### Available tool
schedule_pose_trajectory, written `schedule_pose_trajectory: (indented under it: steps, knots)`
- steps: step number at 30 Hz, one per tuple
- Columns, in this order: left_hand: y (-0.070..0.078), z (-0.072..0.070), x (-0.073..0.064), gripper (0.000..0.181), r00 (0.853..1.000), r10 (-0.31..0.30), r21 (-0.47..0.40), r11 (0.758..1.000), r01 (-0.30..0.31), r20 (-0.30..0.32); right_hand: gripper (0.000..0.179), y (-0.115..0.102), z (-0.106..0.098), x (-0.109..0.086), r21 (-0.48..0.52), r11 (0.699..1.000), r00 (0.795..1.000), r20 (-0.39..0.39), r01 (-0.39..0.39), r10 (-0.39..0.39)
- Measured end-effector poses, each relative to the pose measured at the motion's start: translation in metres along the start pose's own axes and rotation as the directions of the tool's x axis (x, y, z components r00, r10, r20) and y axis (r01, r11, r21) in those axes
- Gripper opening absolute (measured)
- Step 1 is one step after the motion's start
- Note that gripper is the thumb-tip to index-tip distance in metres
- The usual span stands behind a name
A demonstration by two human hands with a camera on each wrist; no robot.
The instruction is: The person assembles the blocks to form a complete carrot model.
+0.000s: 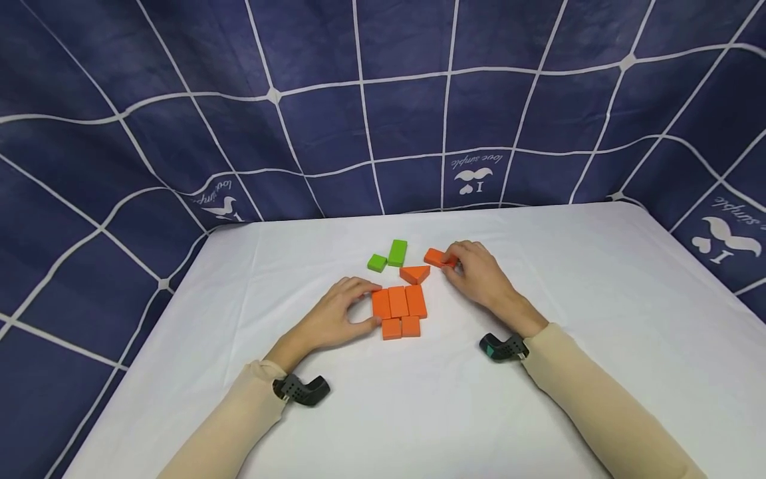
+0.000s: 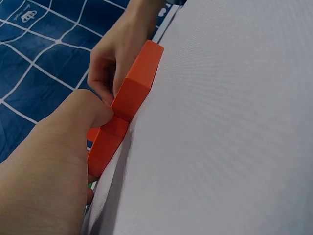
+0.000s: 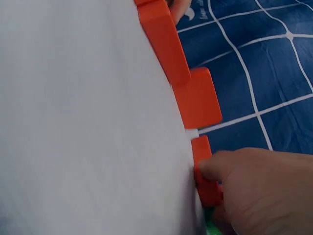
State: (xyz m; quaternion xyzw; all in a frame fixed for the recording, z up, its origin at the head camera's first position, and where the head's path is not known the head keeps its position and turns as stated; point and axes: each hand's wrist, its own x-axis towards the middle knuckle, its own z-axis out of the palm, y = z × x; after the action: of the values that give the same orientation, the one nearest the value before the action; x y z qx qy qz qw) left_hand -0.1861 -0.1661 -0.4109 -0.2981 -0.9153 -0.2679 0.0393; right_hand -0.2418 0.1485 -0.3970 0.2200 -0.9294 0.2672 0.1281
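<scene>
Three upright orange rectangular blocks [image 1: 398,302] stand side by side on the white cloth, with two smaller orange blocks [image 1: 401,327] against their near edge. My left hand [image 1: 332,316] grips the leftmost rectangular block [image 1: 381,304], thumb at its near end and fingertips at its far end. In the left wrist view the thumb [image 2: 100,110] presses at the joint between blocks. An orange triangular block [image 1: 415,274] lies just beyond the row. To its right, my right hand [image 1: 479,276] pinches another orange block [image 1: 433,257]; its right end is hidden by the fingers.
Behind the orange blocks lie a small green block [image 1: 377,263] and a longer green block [image 1: 397,253]. A white cloth [image 1: 407,412] covers the table. Dark blue curtain with white lines [image 1: 395,120] hangs behind and along both sides.
</scene>
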Motion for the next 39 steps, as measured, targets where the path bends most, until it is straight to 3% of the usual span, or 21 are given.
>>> schedule_pose_trajectory:
  steps: [8,12,15,21,32,39]
  knots:
    - [0.000,0.000,0.000,0.057,1.000,0.000,-0.007,1.000,0.000,-0.002,0.041,0.004,-0.030,0.002,0.000,0.995,0.990,0.106,-0.097,0.096]
    - [0.000,-0.001,-0.001,0.057,1.000,-0.004,-0.007,1.000,0.004,0.002,0.042,-0.001,-0.046,0.003,0.074,0.996,0.994,0.103,-0.043,0.035]
    - [0.000,-0.001,-0.001,0.057,1.000,-0.003,-0.007,1.000,0.003,-0.001,0.042,-0.010,-0.055,0.002,0.164,0.986,0.986,0.156,0.040,-0.066]
    - [0.001,-0.001,-0.002,0.056,1.000,-0.004,-0.008,1.000,0.004,-0.004,0.039,-0.031,-0.057,-0.004,0.321,0.934,0.913,0.312,0.158,-0.261]
    - [0.001,0.002,-0.001,0.056,1.000,-0.003,-0.013,1.000,0.003,0.000,0.033,-0.058,-0.041,-0.016,0.358,0.918,0.776,0.525,0.172,-0.350]
    - [0.001,0.000,-0.001,0.057,1.000,0.000,-0.015,1.000,0.000,0.000,0.031,-0.068,-0.031,-0.020,0.382,0.906,0.699,0.596,0.184,-0.394]
